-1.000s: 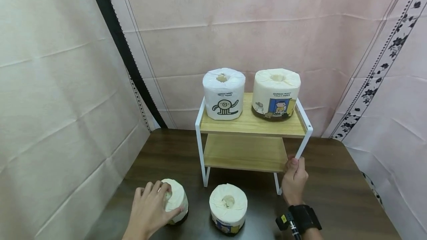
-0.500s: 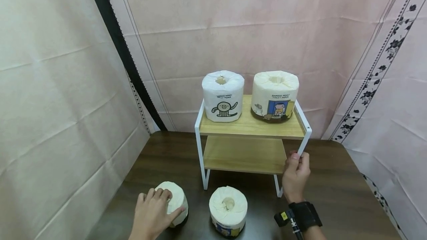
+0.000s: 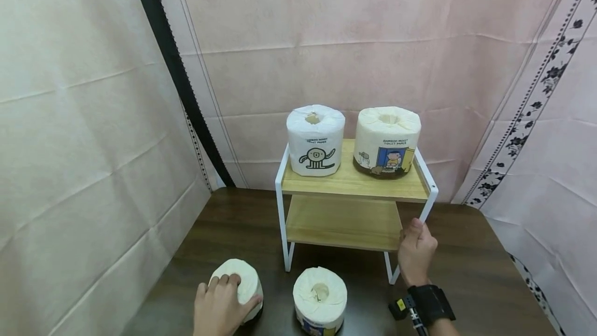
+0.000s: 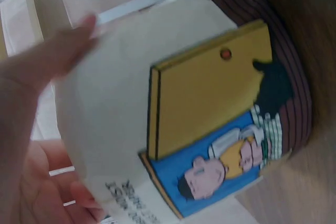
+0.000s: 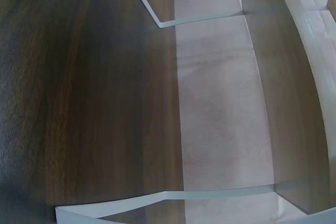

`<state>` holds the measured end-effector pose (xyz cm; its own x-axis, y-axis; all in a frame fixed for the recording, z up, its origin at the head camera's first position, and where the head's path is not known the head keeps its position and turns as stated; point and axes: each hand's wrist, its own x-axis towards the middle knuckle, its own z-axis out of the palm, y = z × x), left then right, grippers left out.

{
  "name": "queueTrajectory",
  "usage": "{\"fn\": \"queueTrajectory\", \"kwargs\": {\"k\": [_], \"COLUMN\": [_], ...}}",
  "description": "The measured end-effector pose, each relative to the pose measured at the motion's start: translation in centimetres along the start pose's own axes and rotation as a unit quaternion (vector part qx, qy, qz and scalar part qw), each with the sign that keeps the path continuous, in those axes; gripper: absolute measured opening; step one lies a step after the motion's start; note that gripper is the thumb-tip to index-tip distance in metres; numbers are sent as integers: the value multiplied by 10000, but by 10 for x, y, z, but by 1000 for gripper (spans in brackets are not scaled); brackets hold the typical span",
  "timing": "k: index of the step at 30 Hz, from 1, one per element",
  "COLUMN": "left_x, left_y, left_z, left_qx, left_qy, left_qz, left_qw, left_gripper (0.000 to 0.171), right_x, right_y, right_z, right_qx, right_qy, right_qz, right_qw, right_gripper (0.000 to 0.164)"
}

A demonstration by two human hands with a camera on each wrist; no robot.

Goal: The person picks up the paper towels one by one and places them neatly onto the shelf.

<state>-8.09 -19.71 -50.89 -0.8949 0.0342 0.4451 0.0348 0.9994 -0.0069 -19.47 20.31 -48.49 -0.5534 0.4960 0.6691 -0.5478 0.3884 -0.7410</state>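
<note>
My left hand grips a toilet roll at the front left of the table, with the fingers over its top and the thumb along its side. In the left wrist view this roll shows a yellow door and a cartoon figure printed on its wrapper, and a dark band around its base. At the far side, my right hand holds the right white leg of a two-tier wooden shelf. The right wrist view shows the shelf's white frame, with the hand itself out of sight.
On the upper board stand a white toilet roll and a cream one with a printed picture. A further roll stands on the dark wooden table in front of the shelf. Cloth drapes surround the table.
My left hand has slid a little to the right and nearer to me, so more of its roll's top shows. The right hand keeps its hold on the shelf. The head view has shifted slightly.
</note>
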Motion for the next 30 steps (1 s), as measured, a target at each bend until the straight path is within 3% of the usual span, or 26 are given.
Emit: {"fn": "queueTrajectory", "kwargs": {"k": [11, 15, 18, 23, 30], "left_x": [2, 0, 1, 0, 2], "left_y": [1, 2, 5, 7, 11], "left_z": [5, 2, -3, -13, -30], "left_qx": [-282, -464, -694, -898, -930], "left_qy": [568, 485, 248, -92, 389], "left_qz": [112, 60, -9, -63, 262], "left_qw": [9979, 9977, 9973, 9959, 9946], "left_gripper": [48, 46, 45, 43, 43], "right_x": [0, 0, 1, 0, -2], "right_y": [-5, -23, -32, -39, -37], "right_z": [2, 3, 3, 2, 2], "right_qx": [-189, -47, 168, 76, -98], "right_qy": [96, 6, -42, -32, 20], "right_qz": [70, 88, 81, 147, 176], "right_qw": [9998, 10000, 9998, 9999, 9998], "right_gripper": [63, 60, 59, 59, 62]}}
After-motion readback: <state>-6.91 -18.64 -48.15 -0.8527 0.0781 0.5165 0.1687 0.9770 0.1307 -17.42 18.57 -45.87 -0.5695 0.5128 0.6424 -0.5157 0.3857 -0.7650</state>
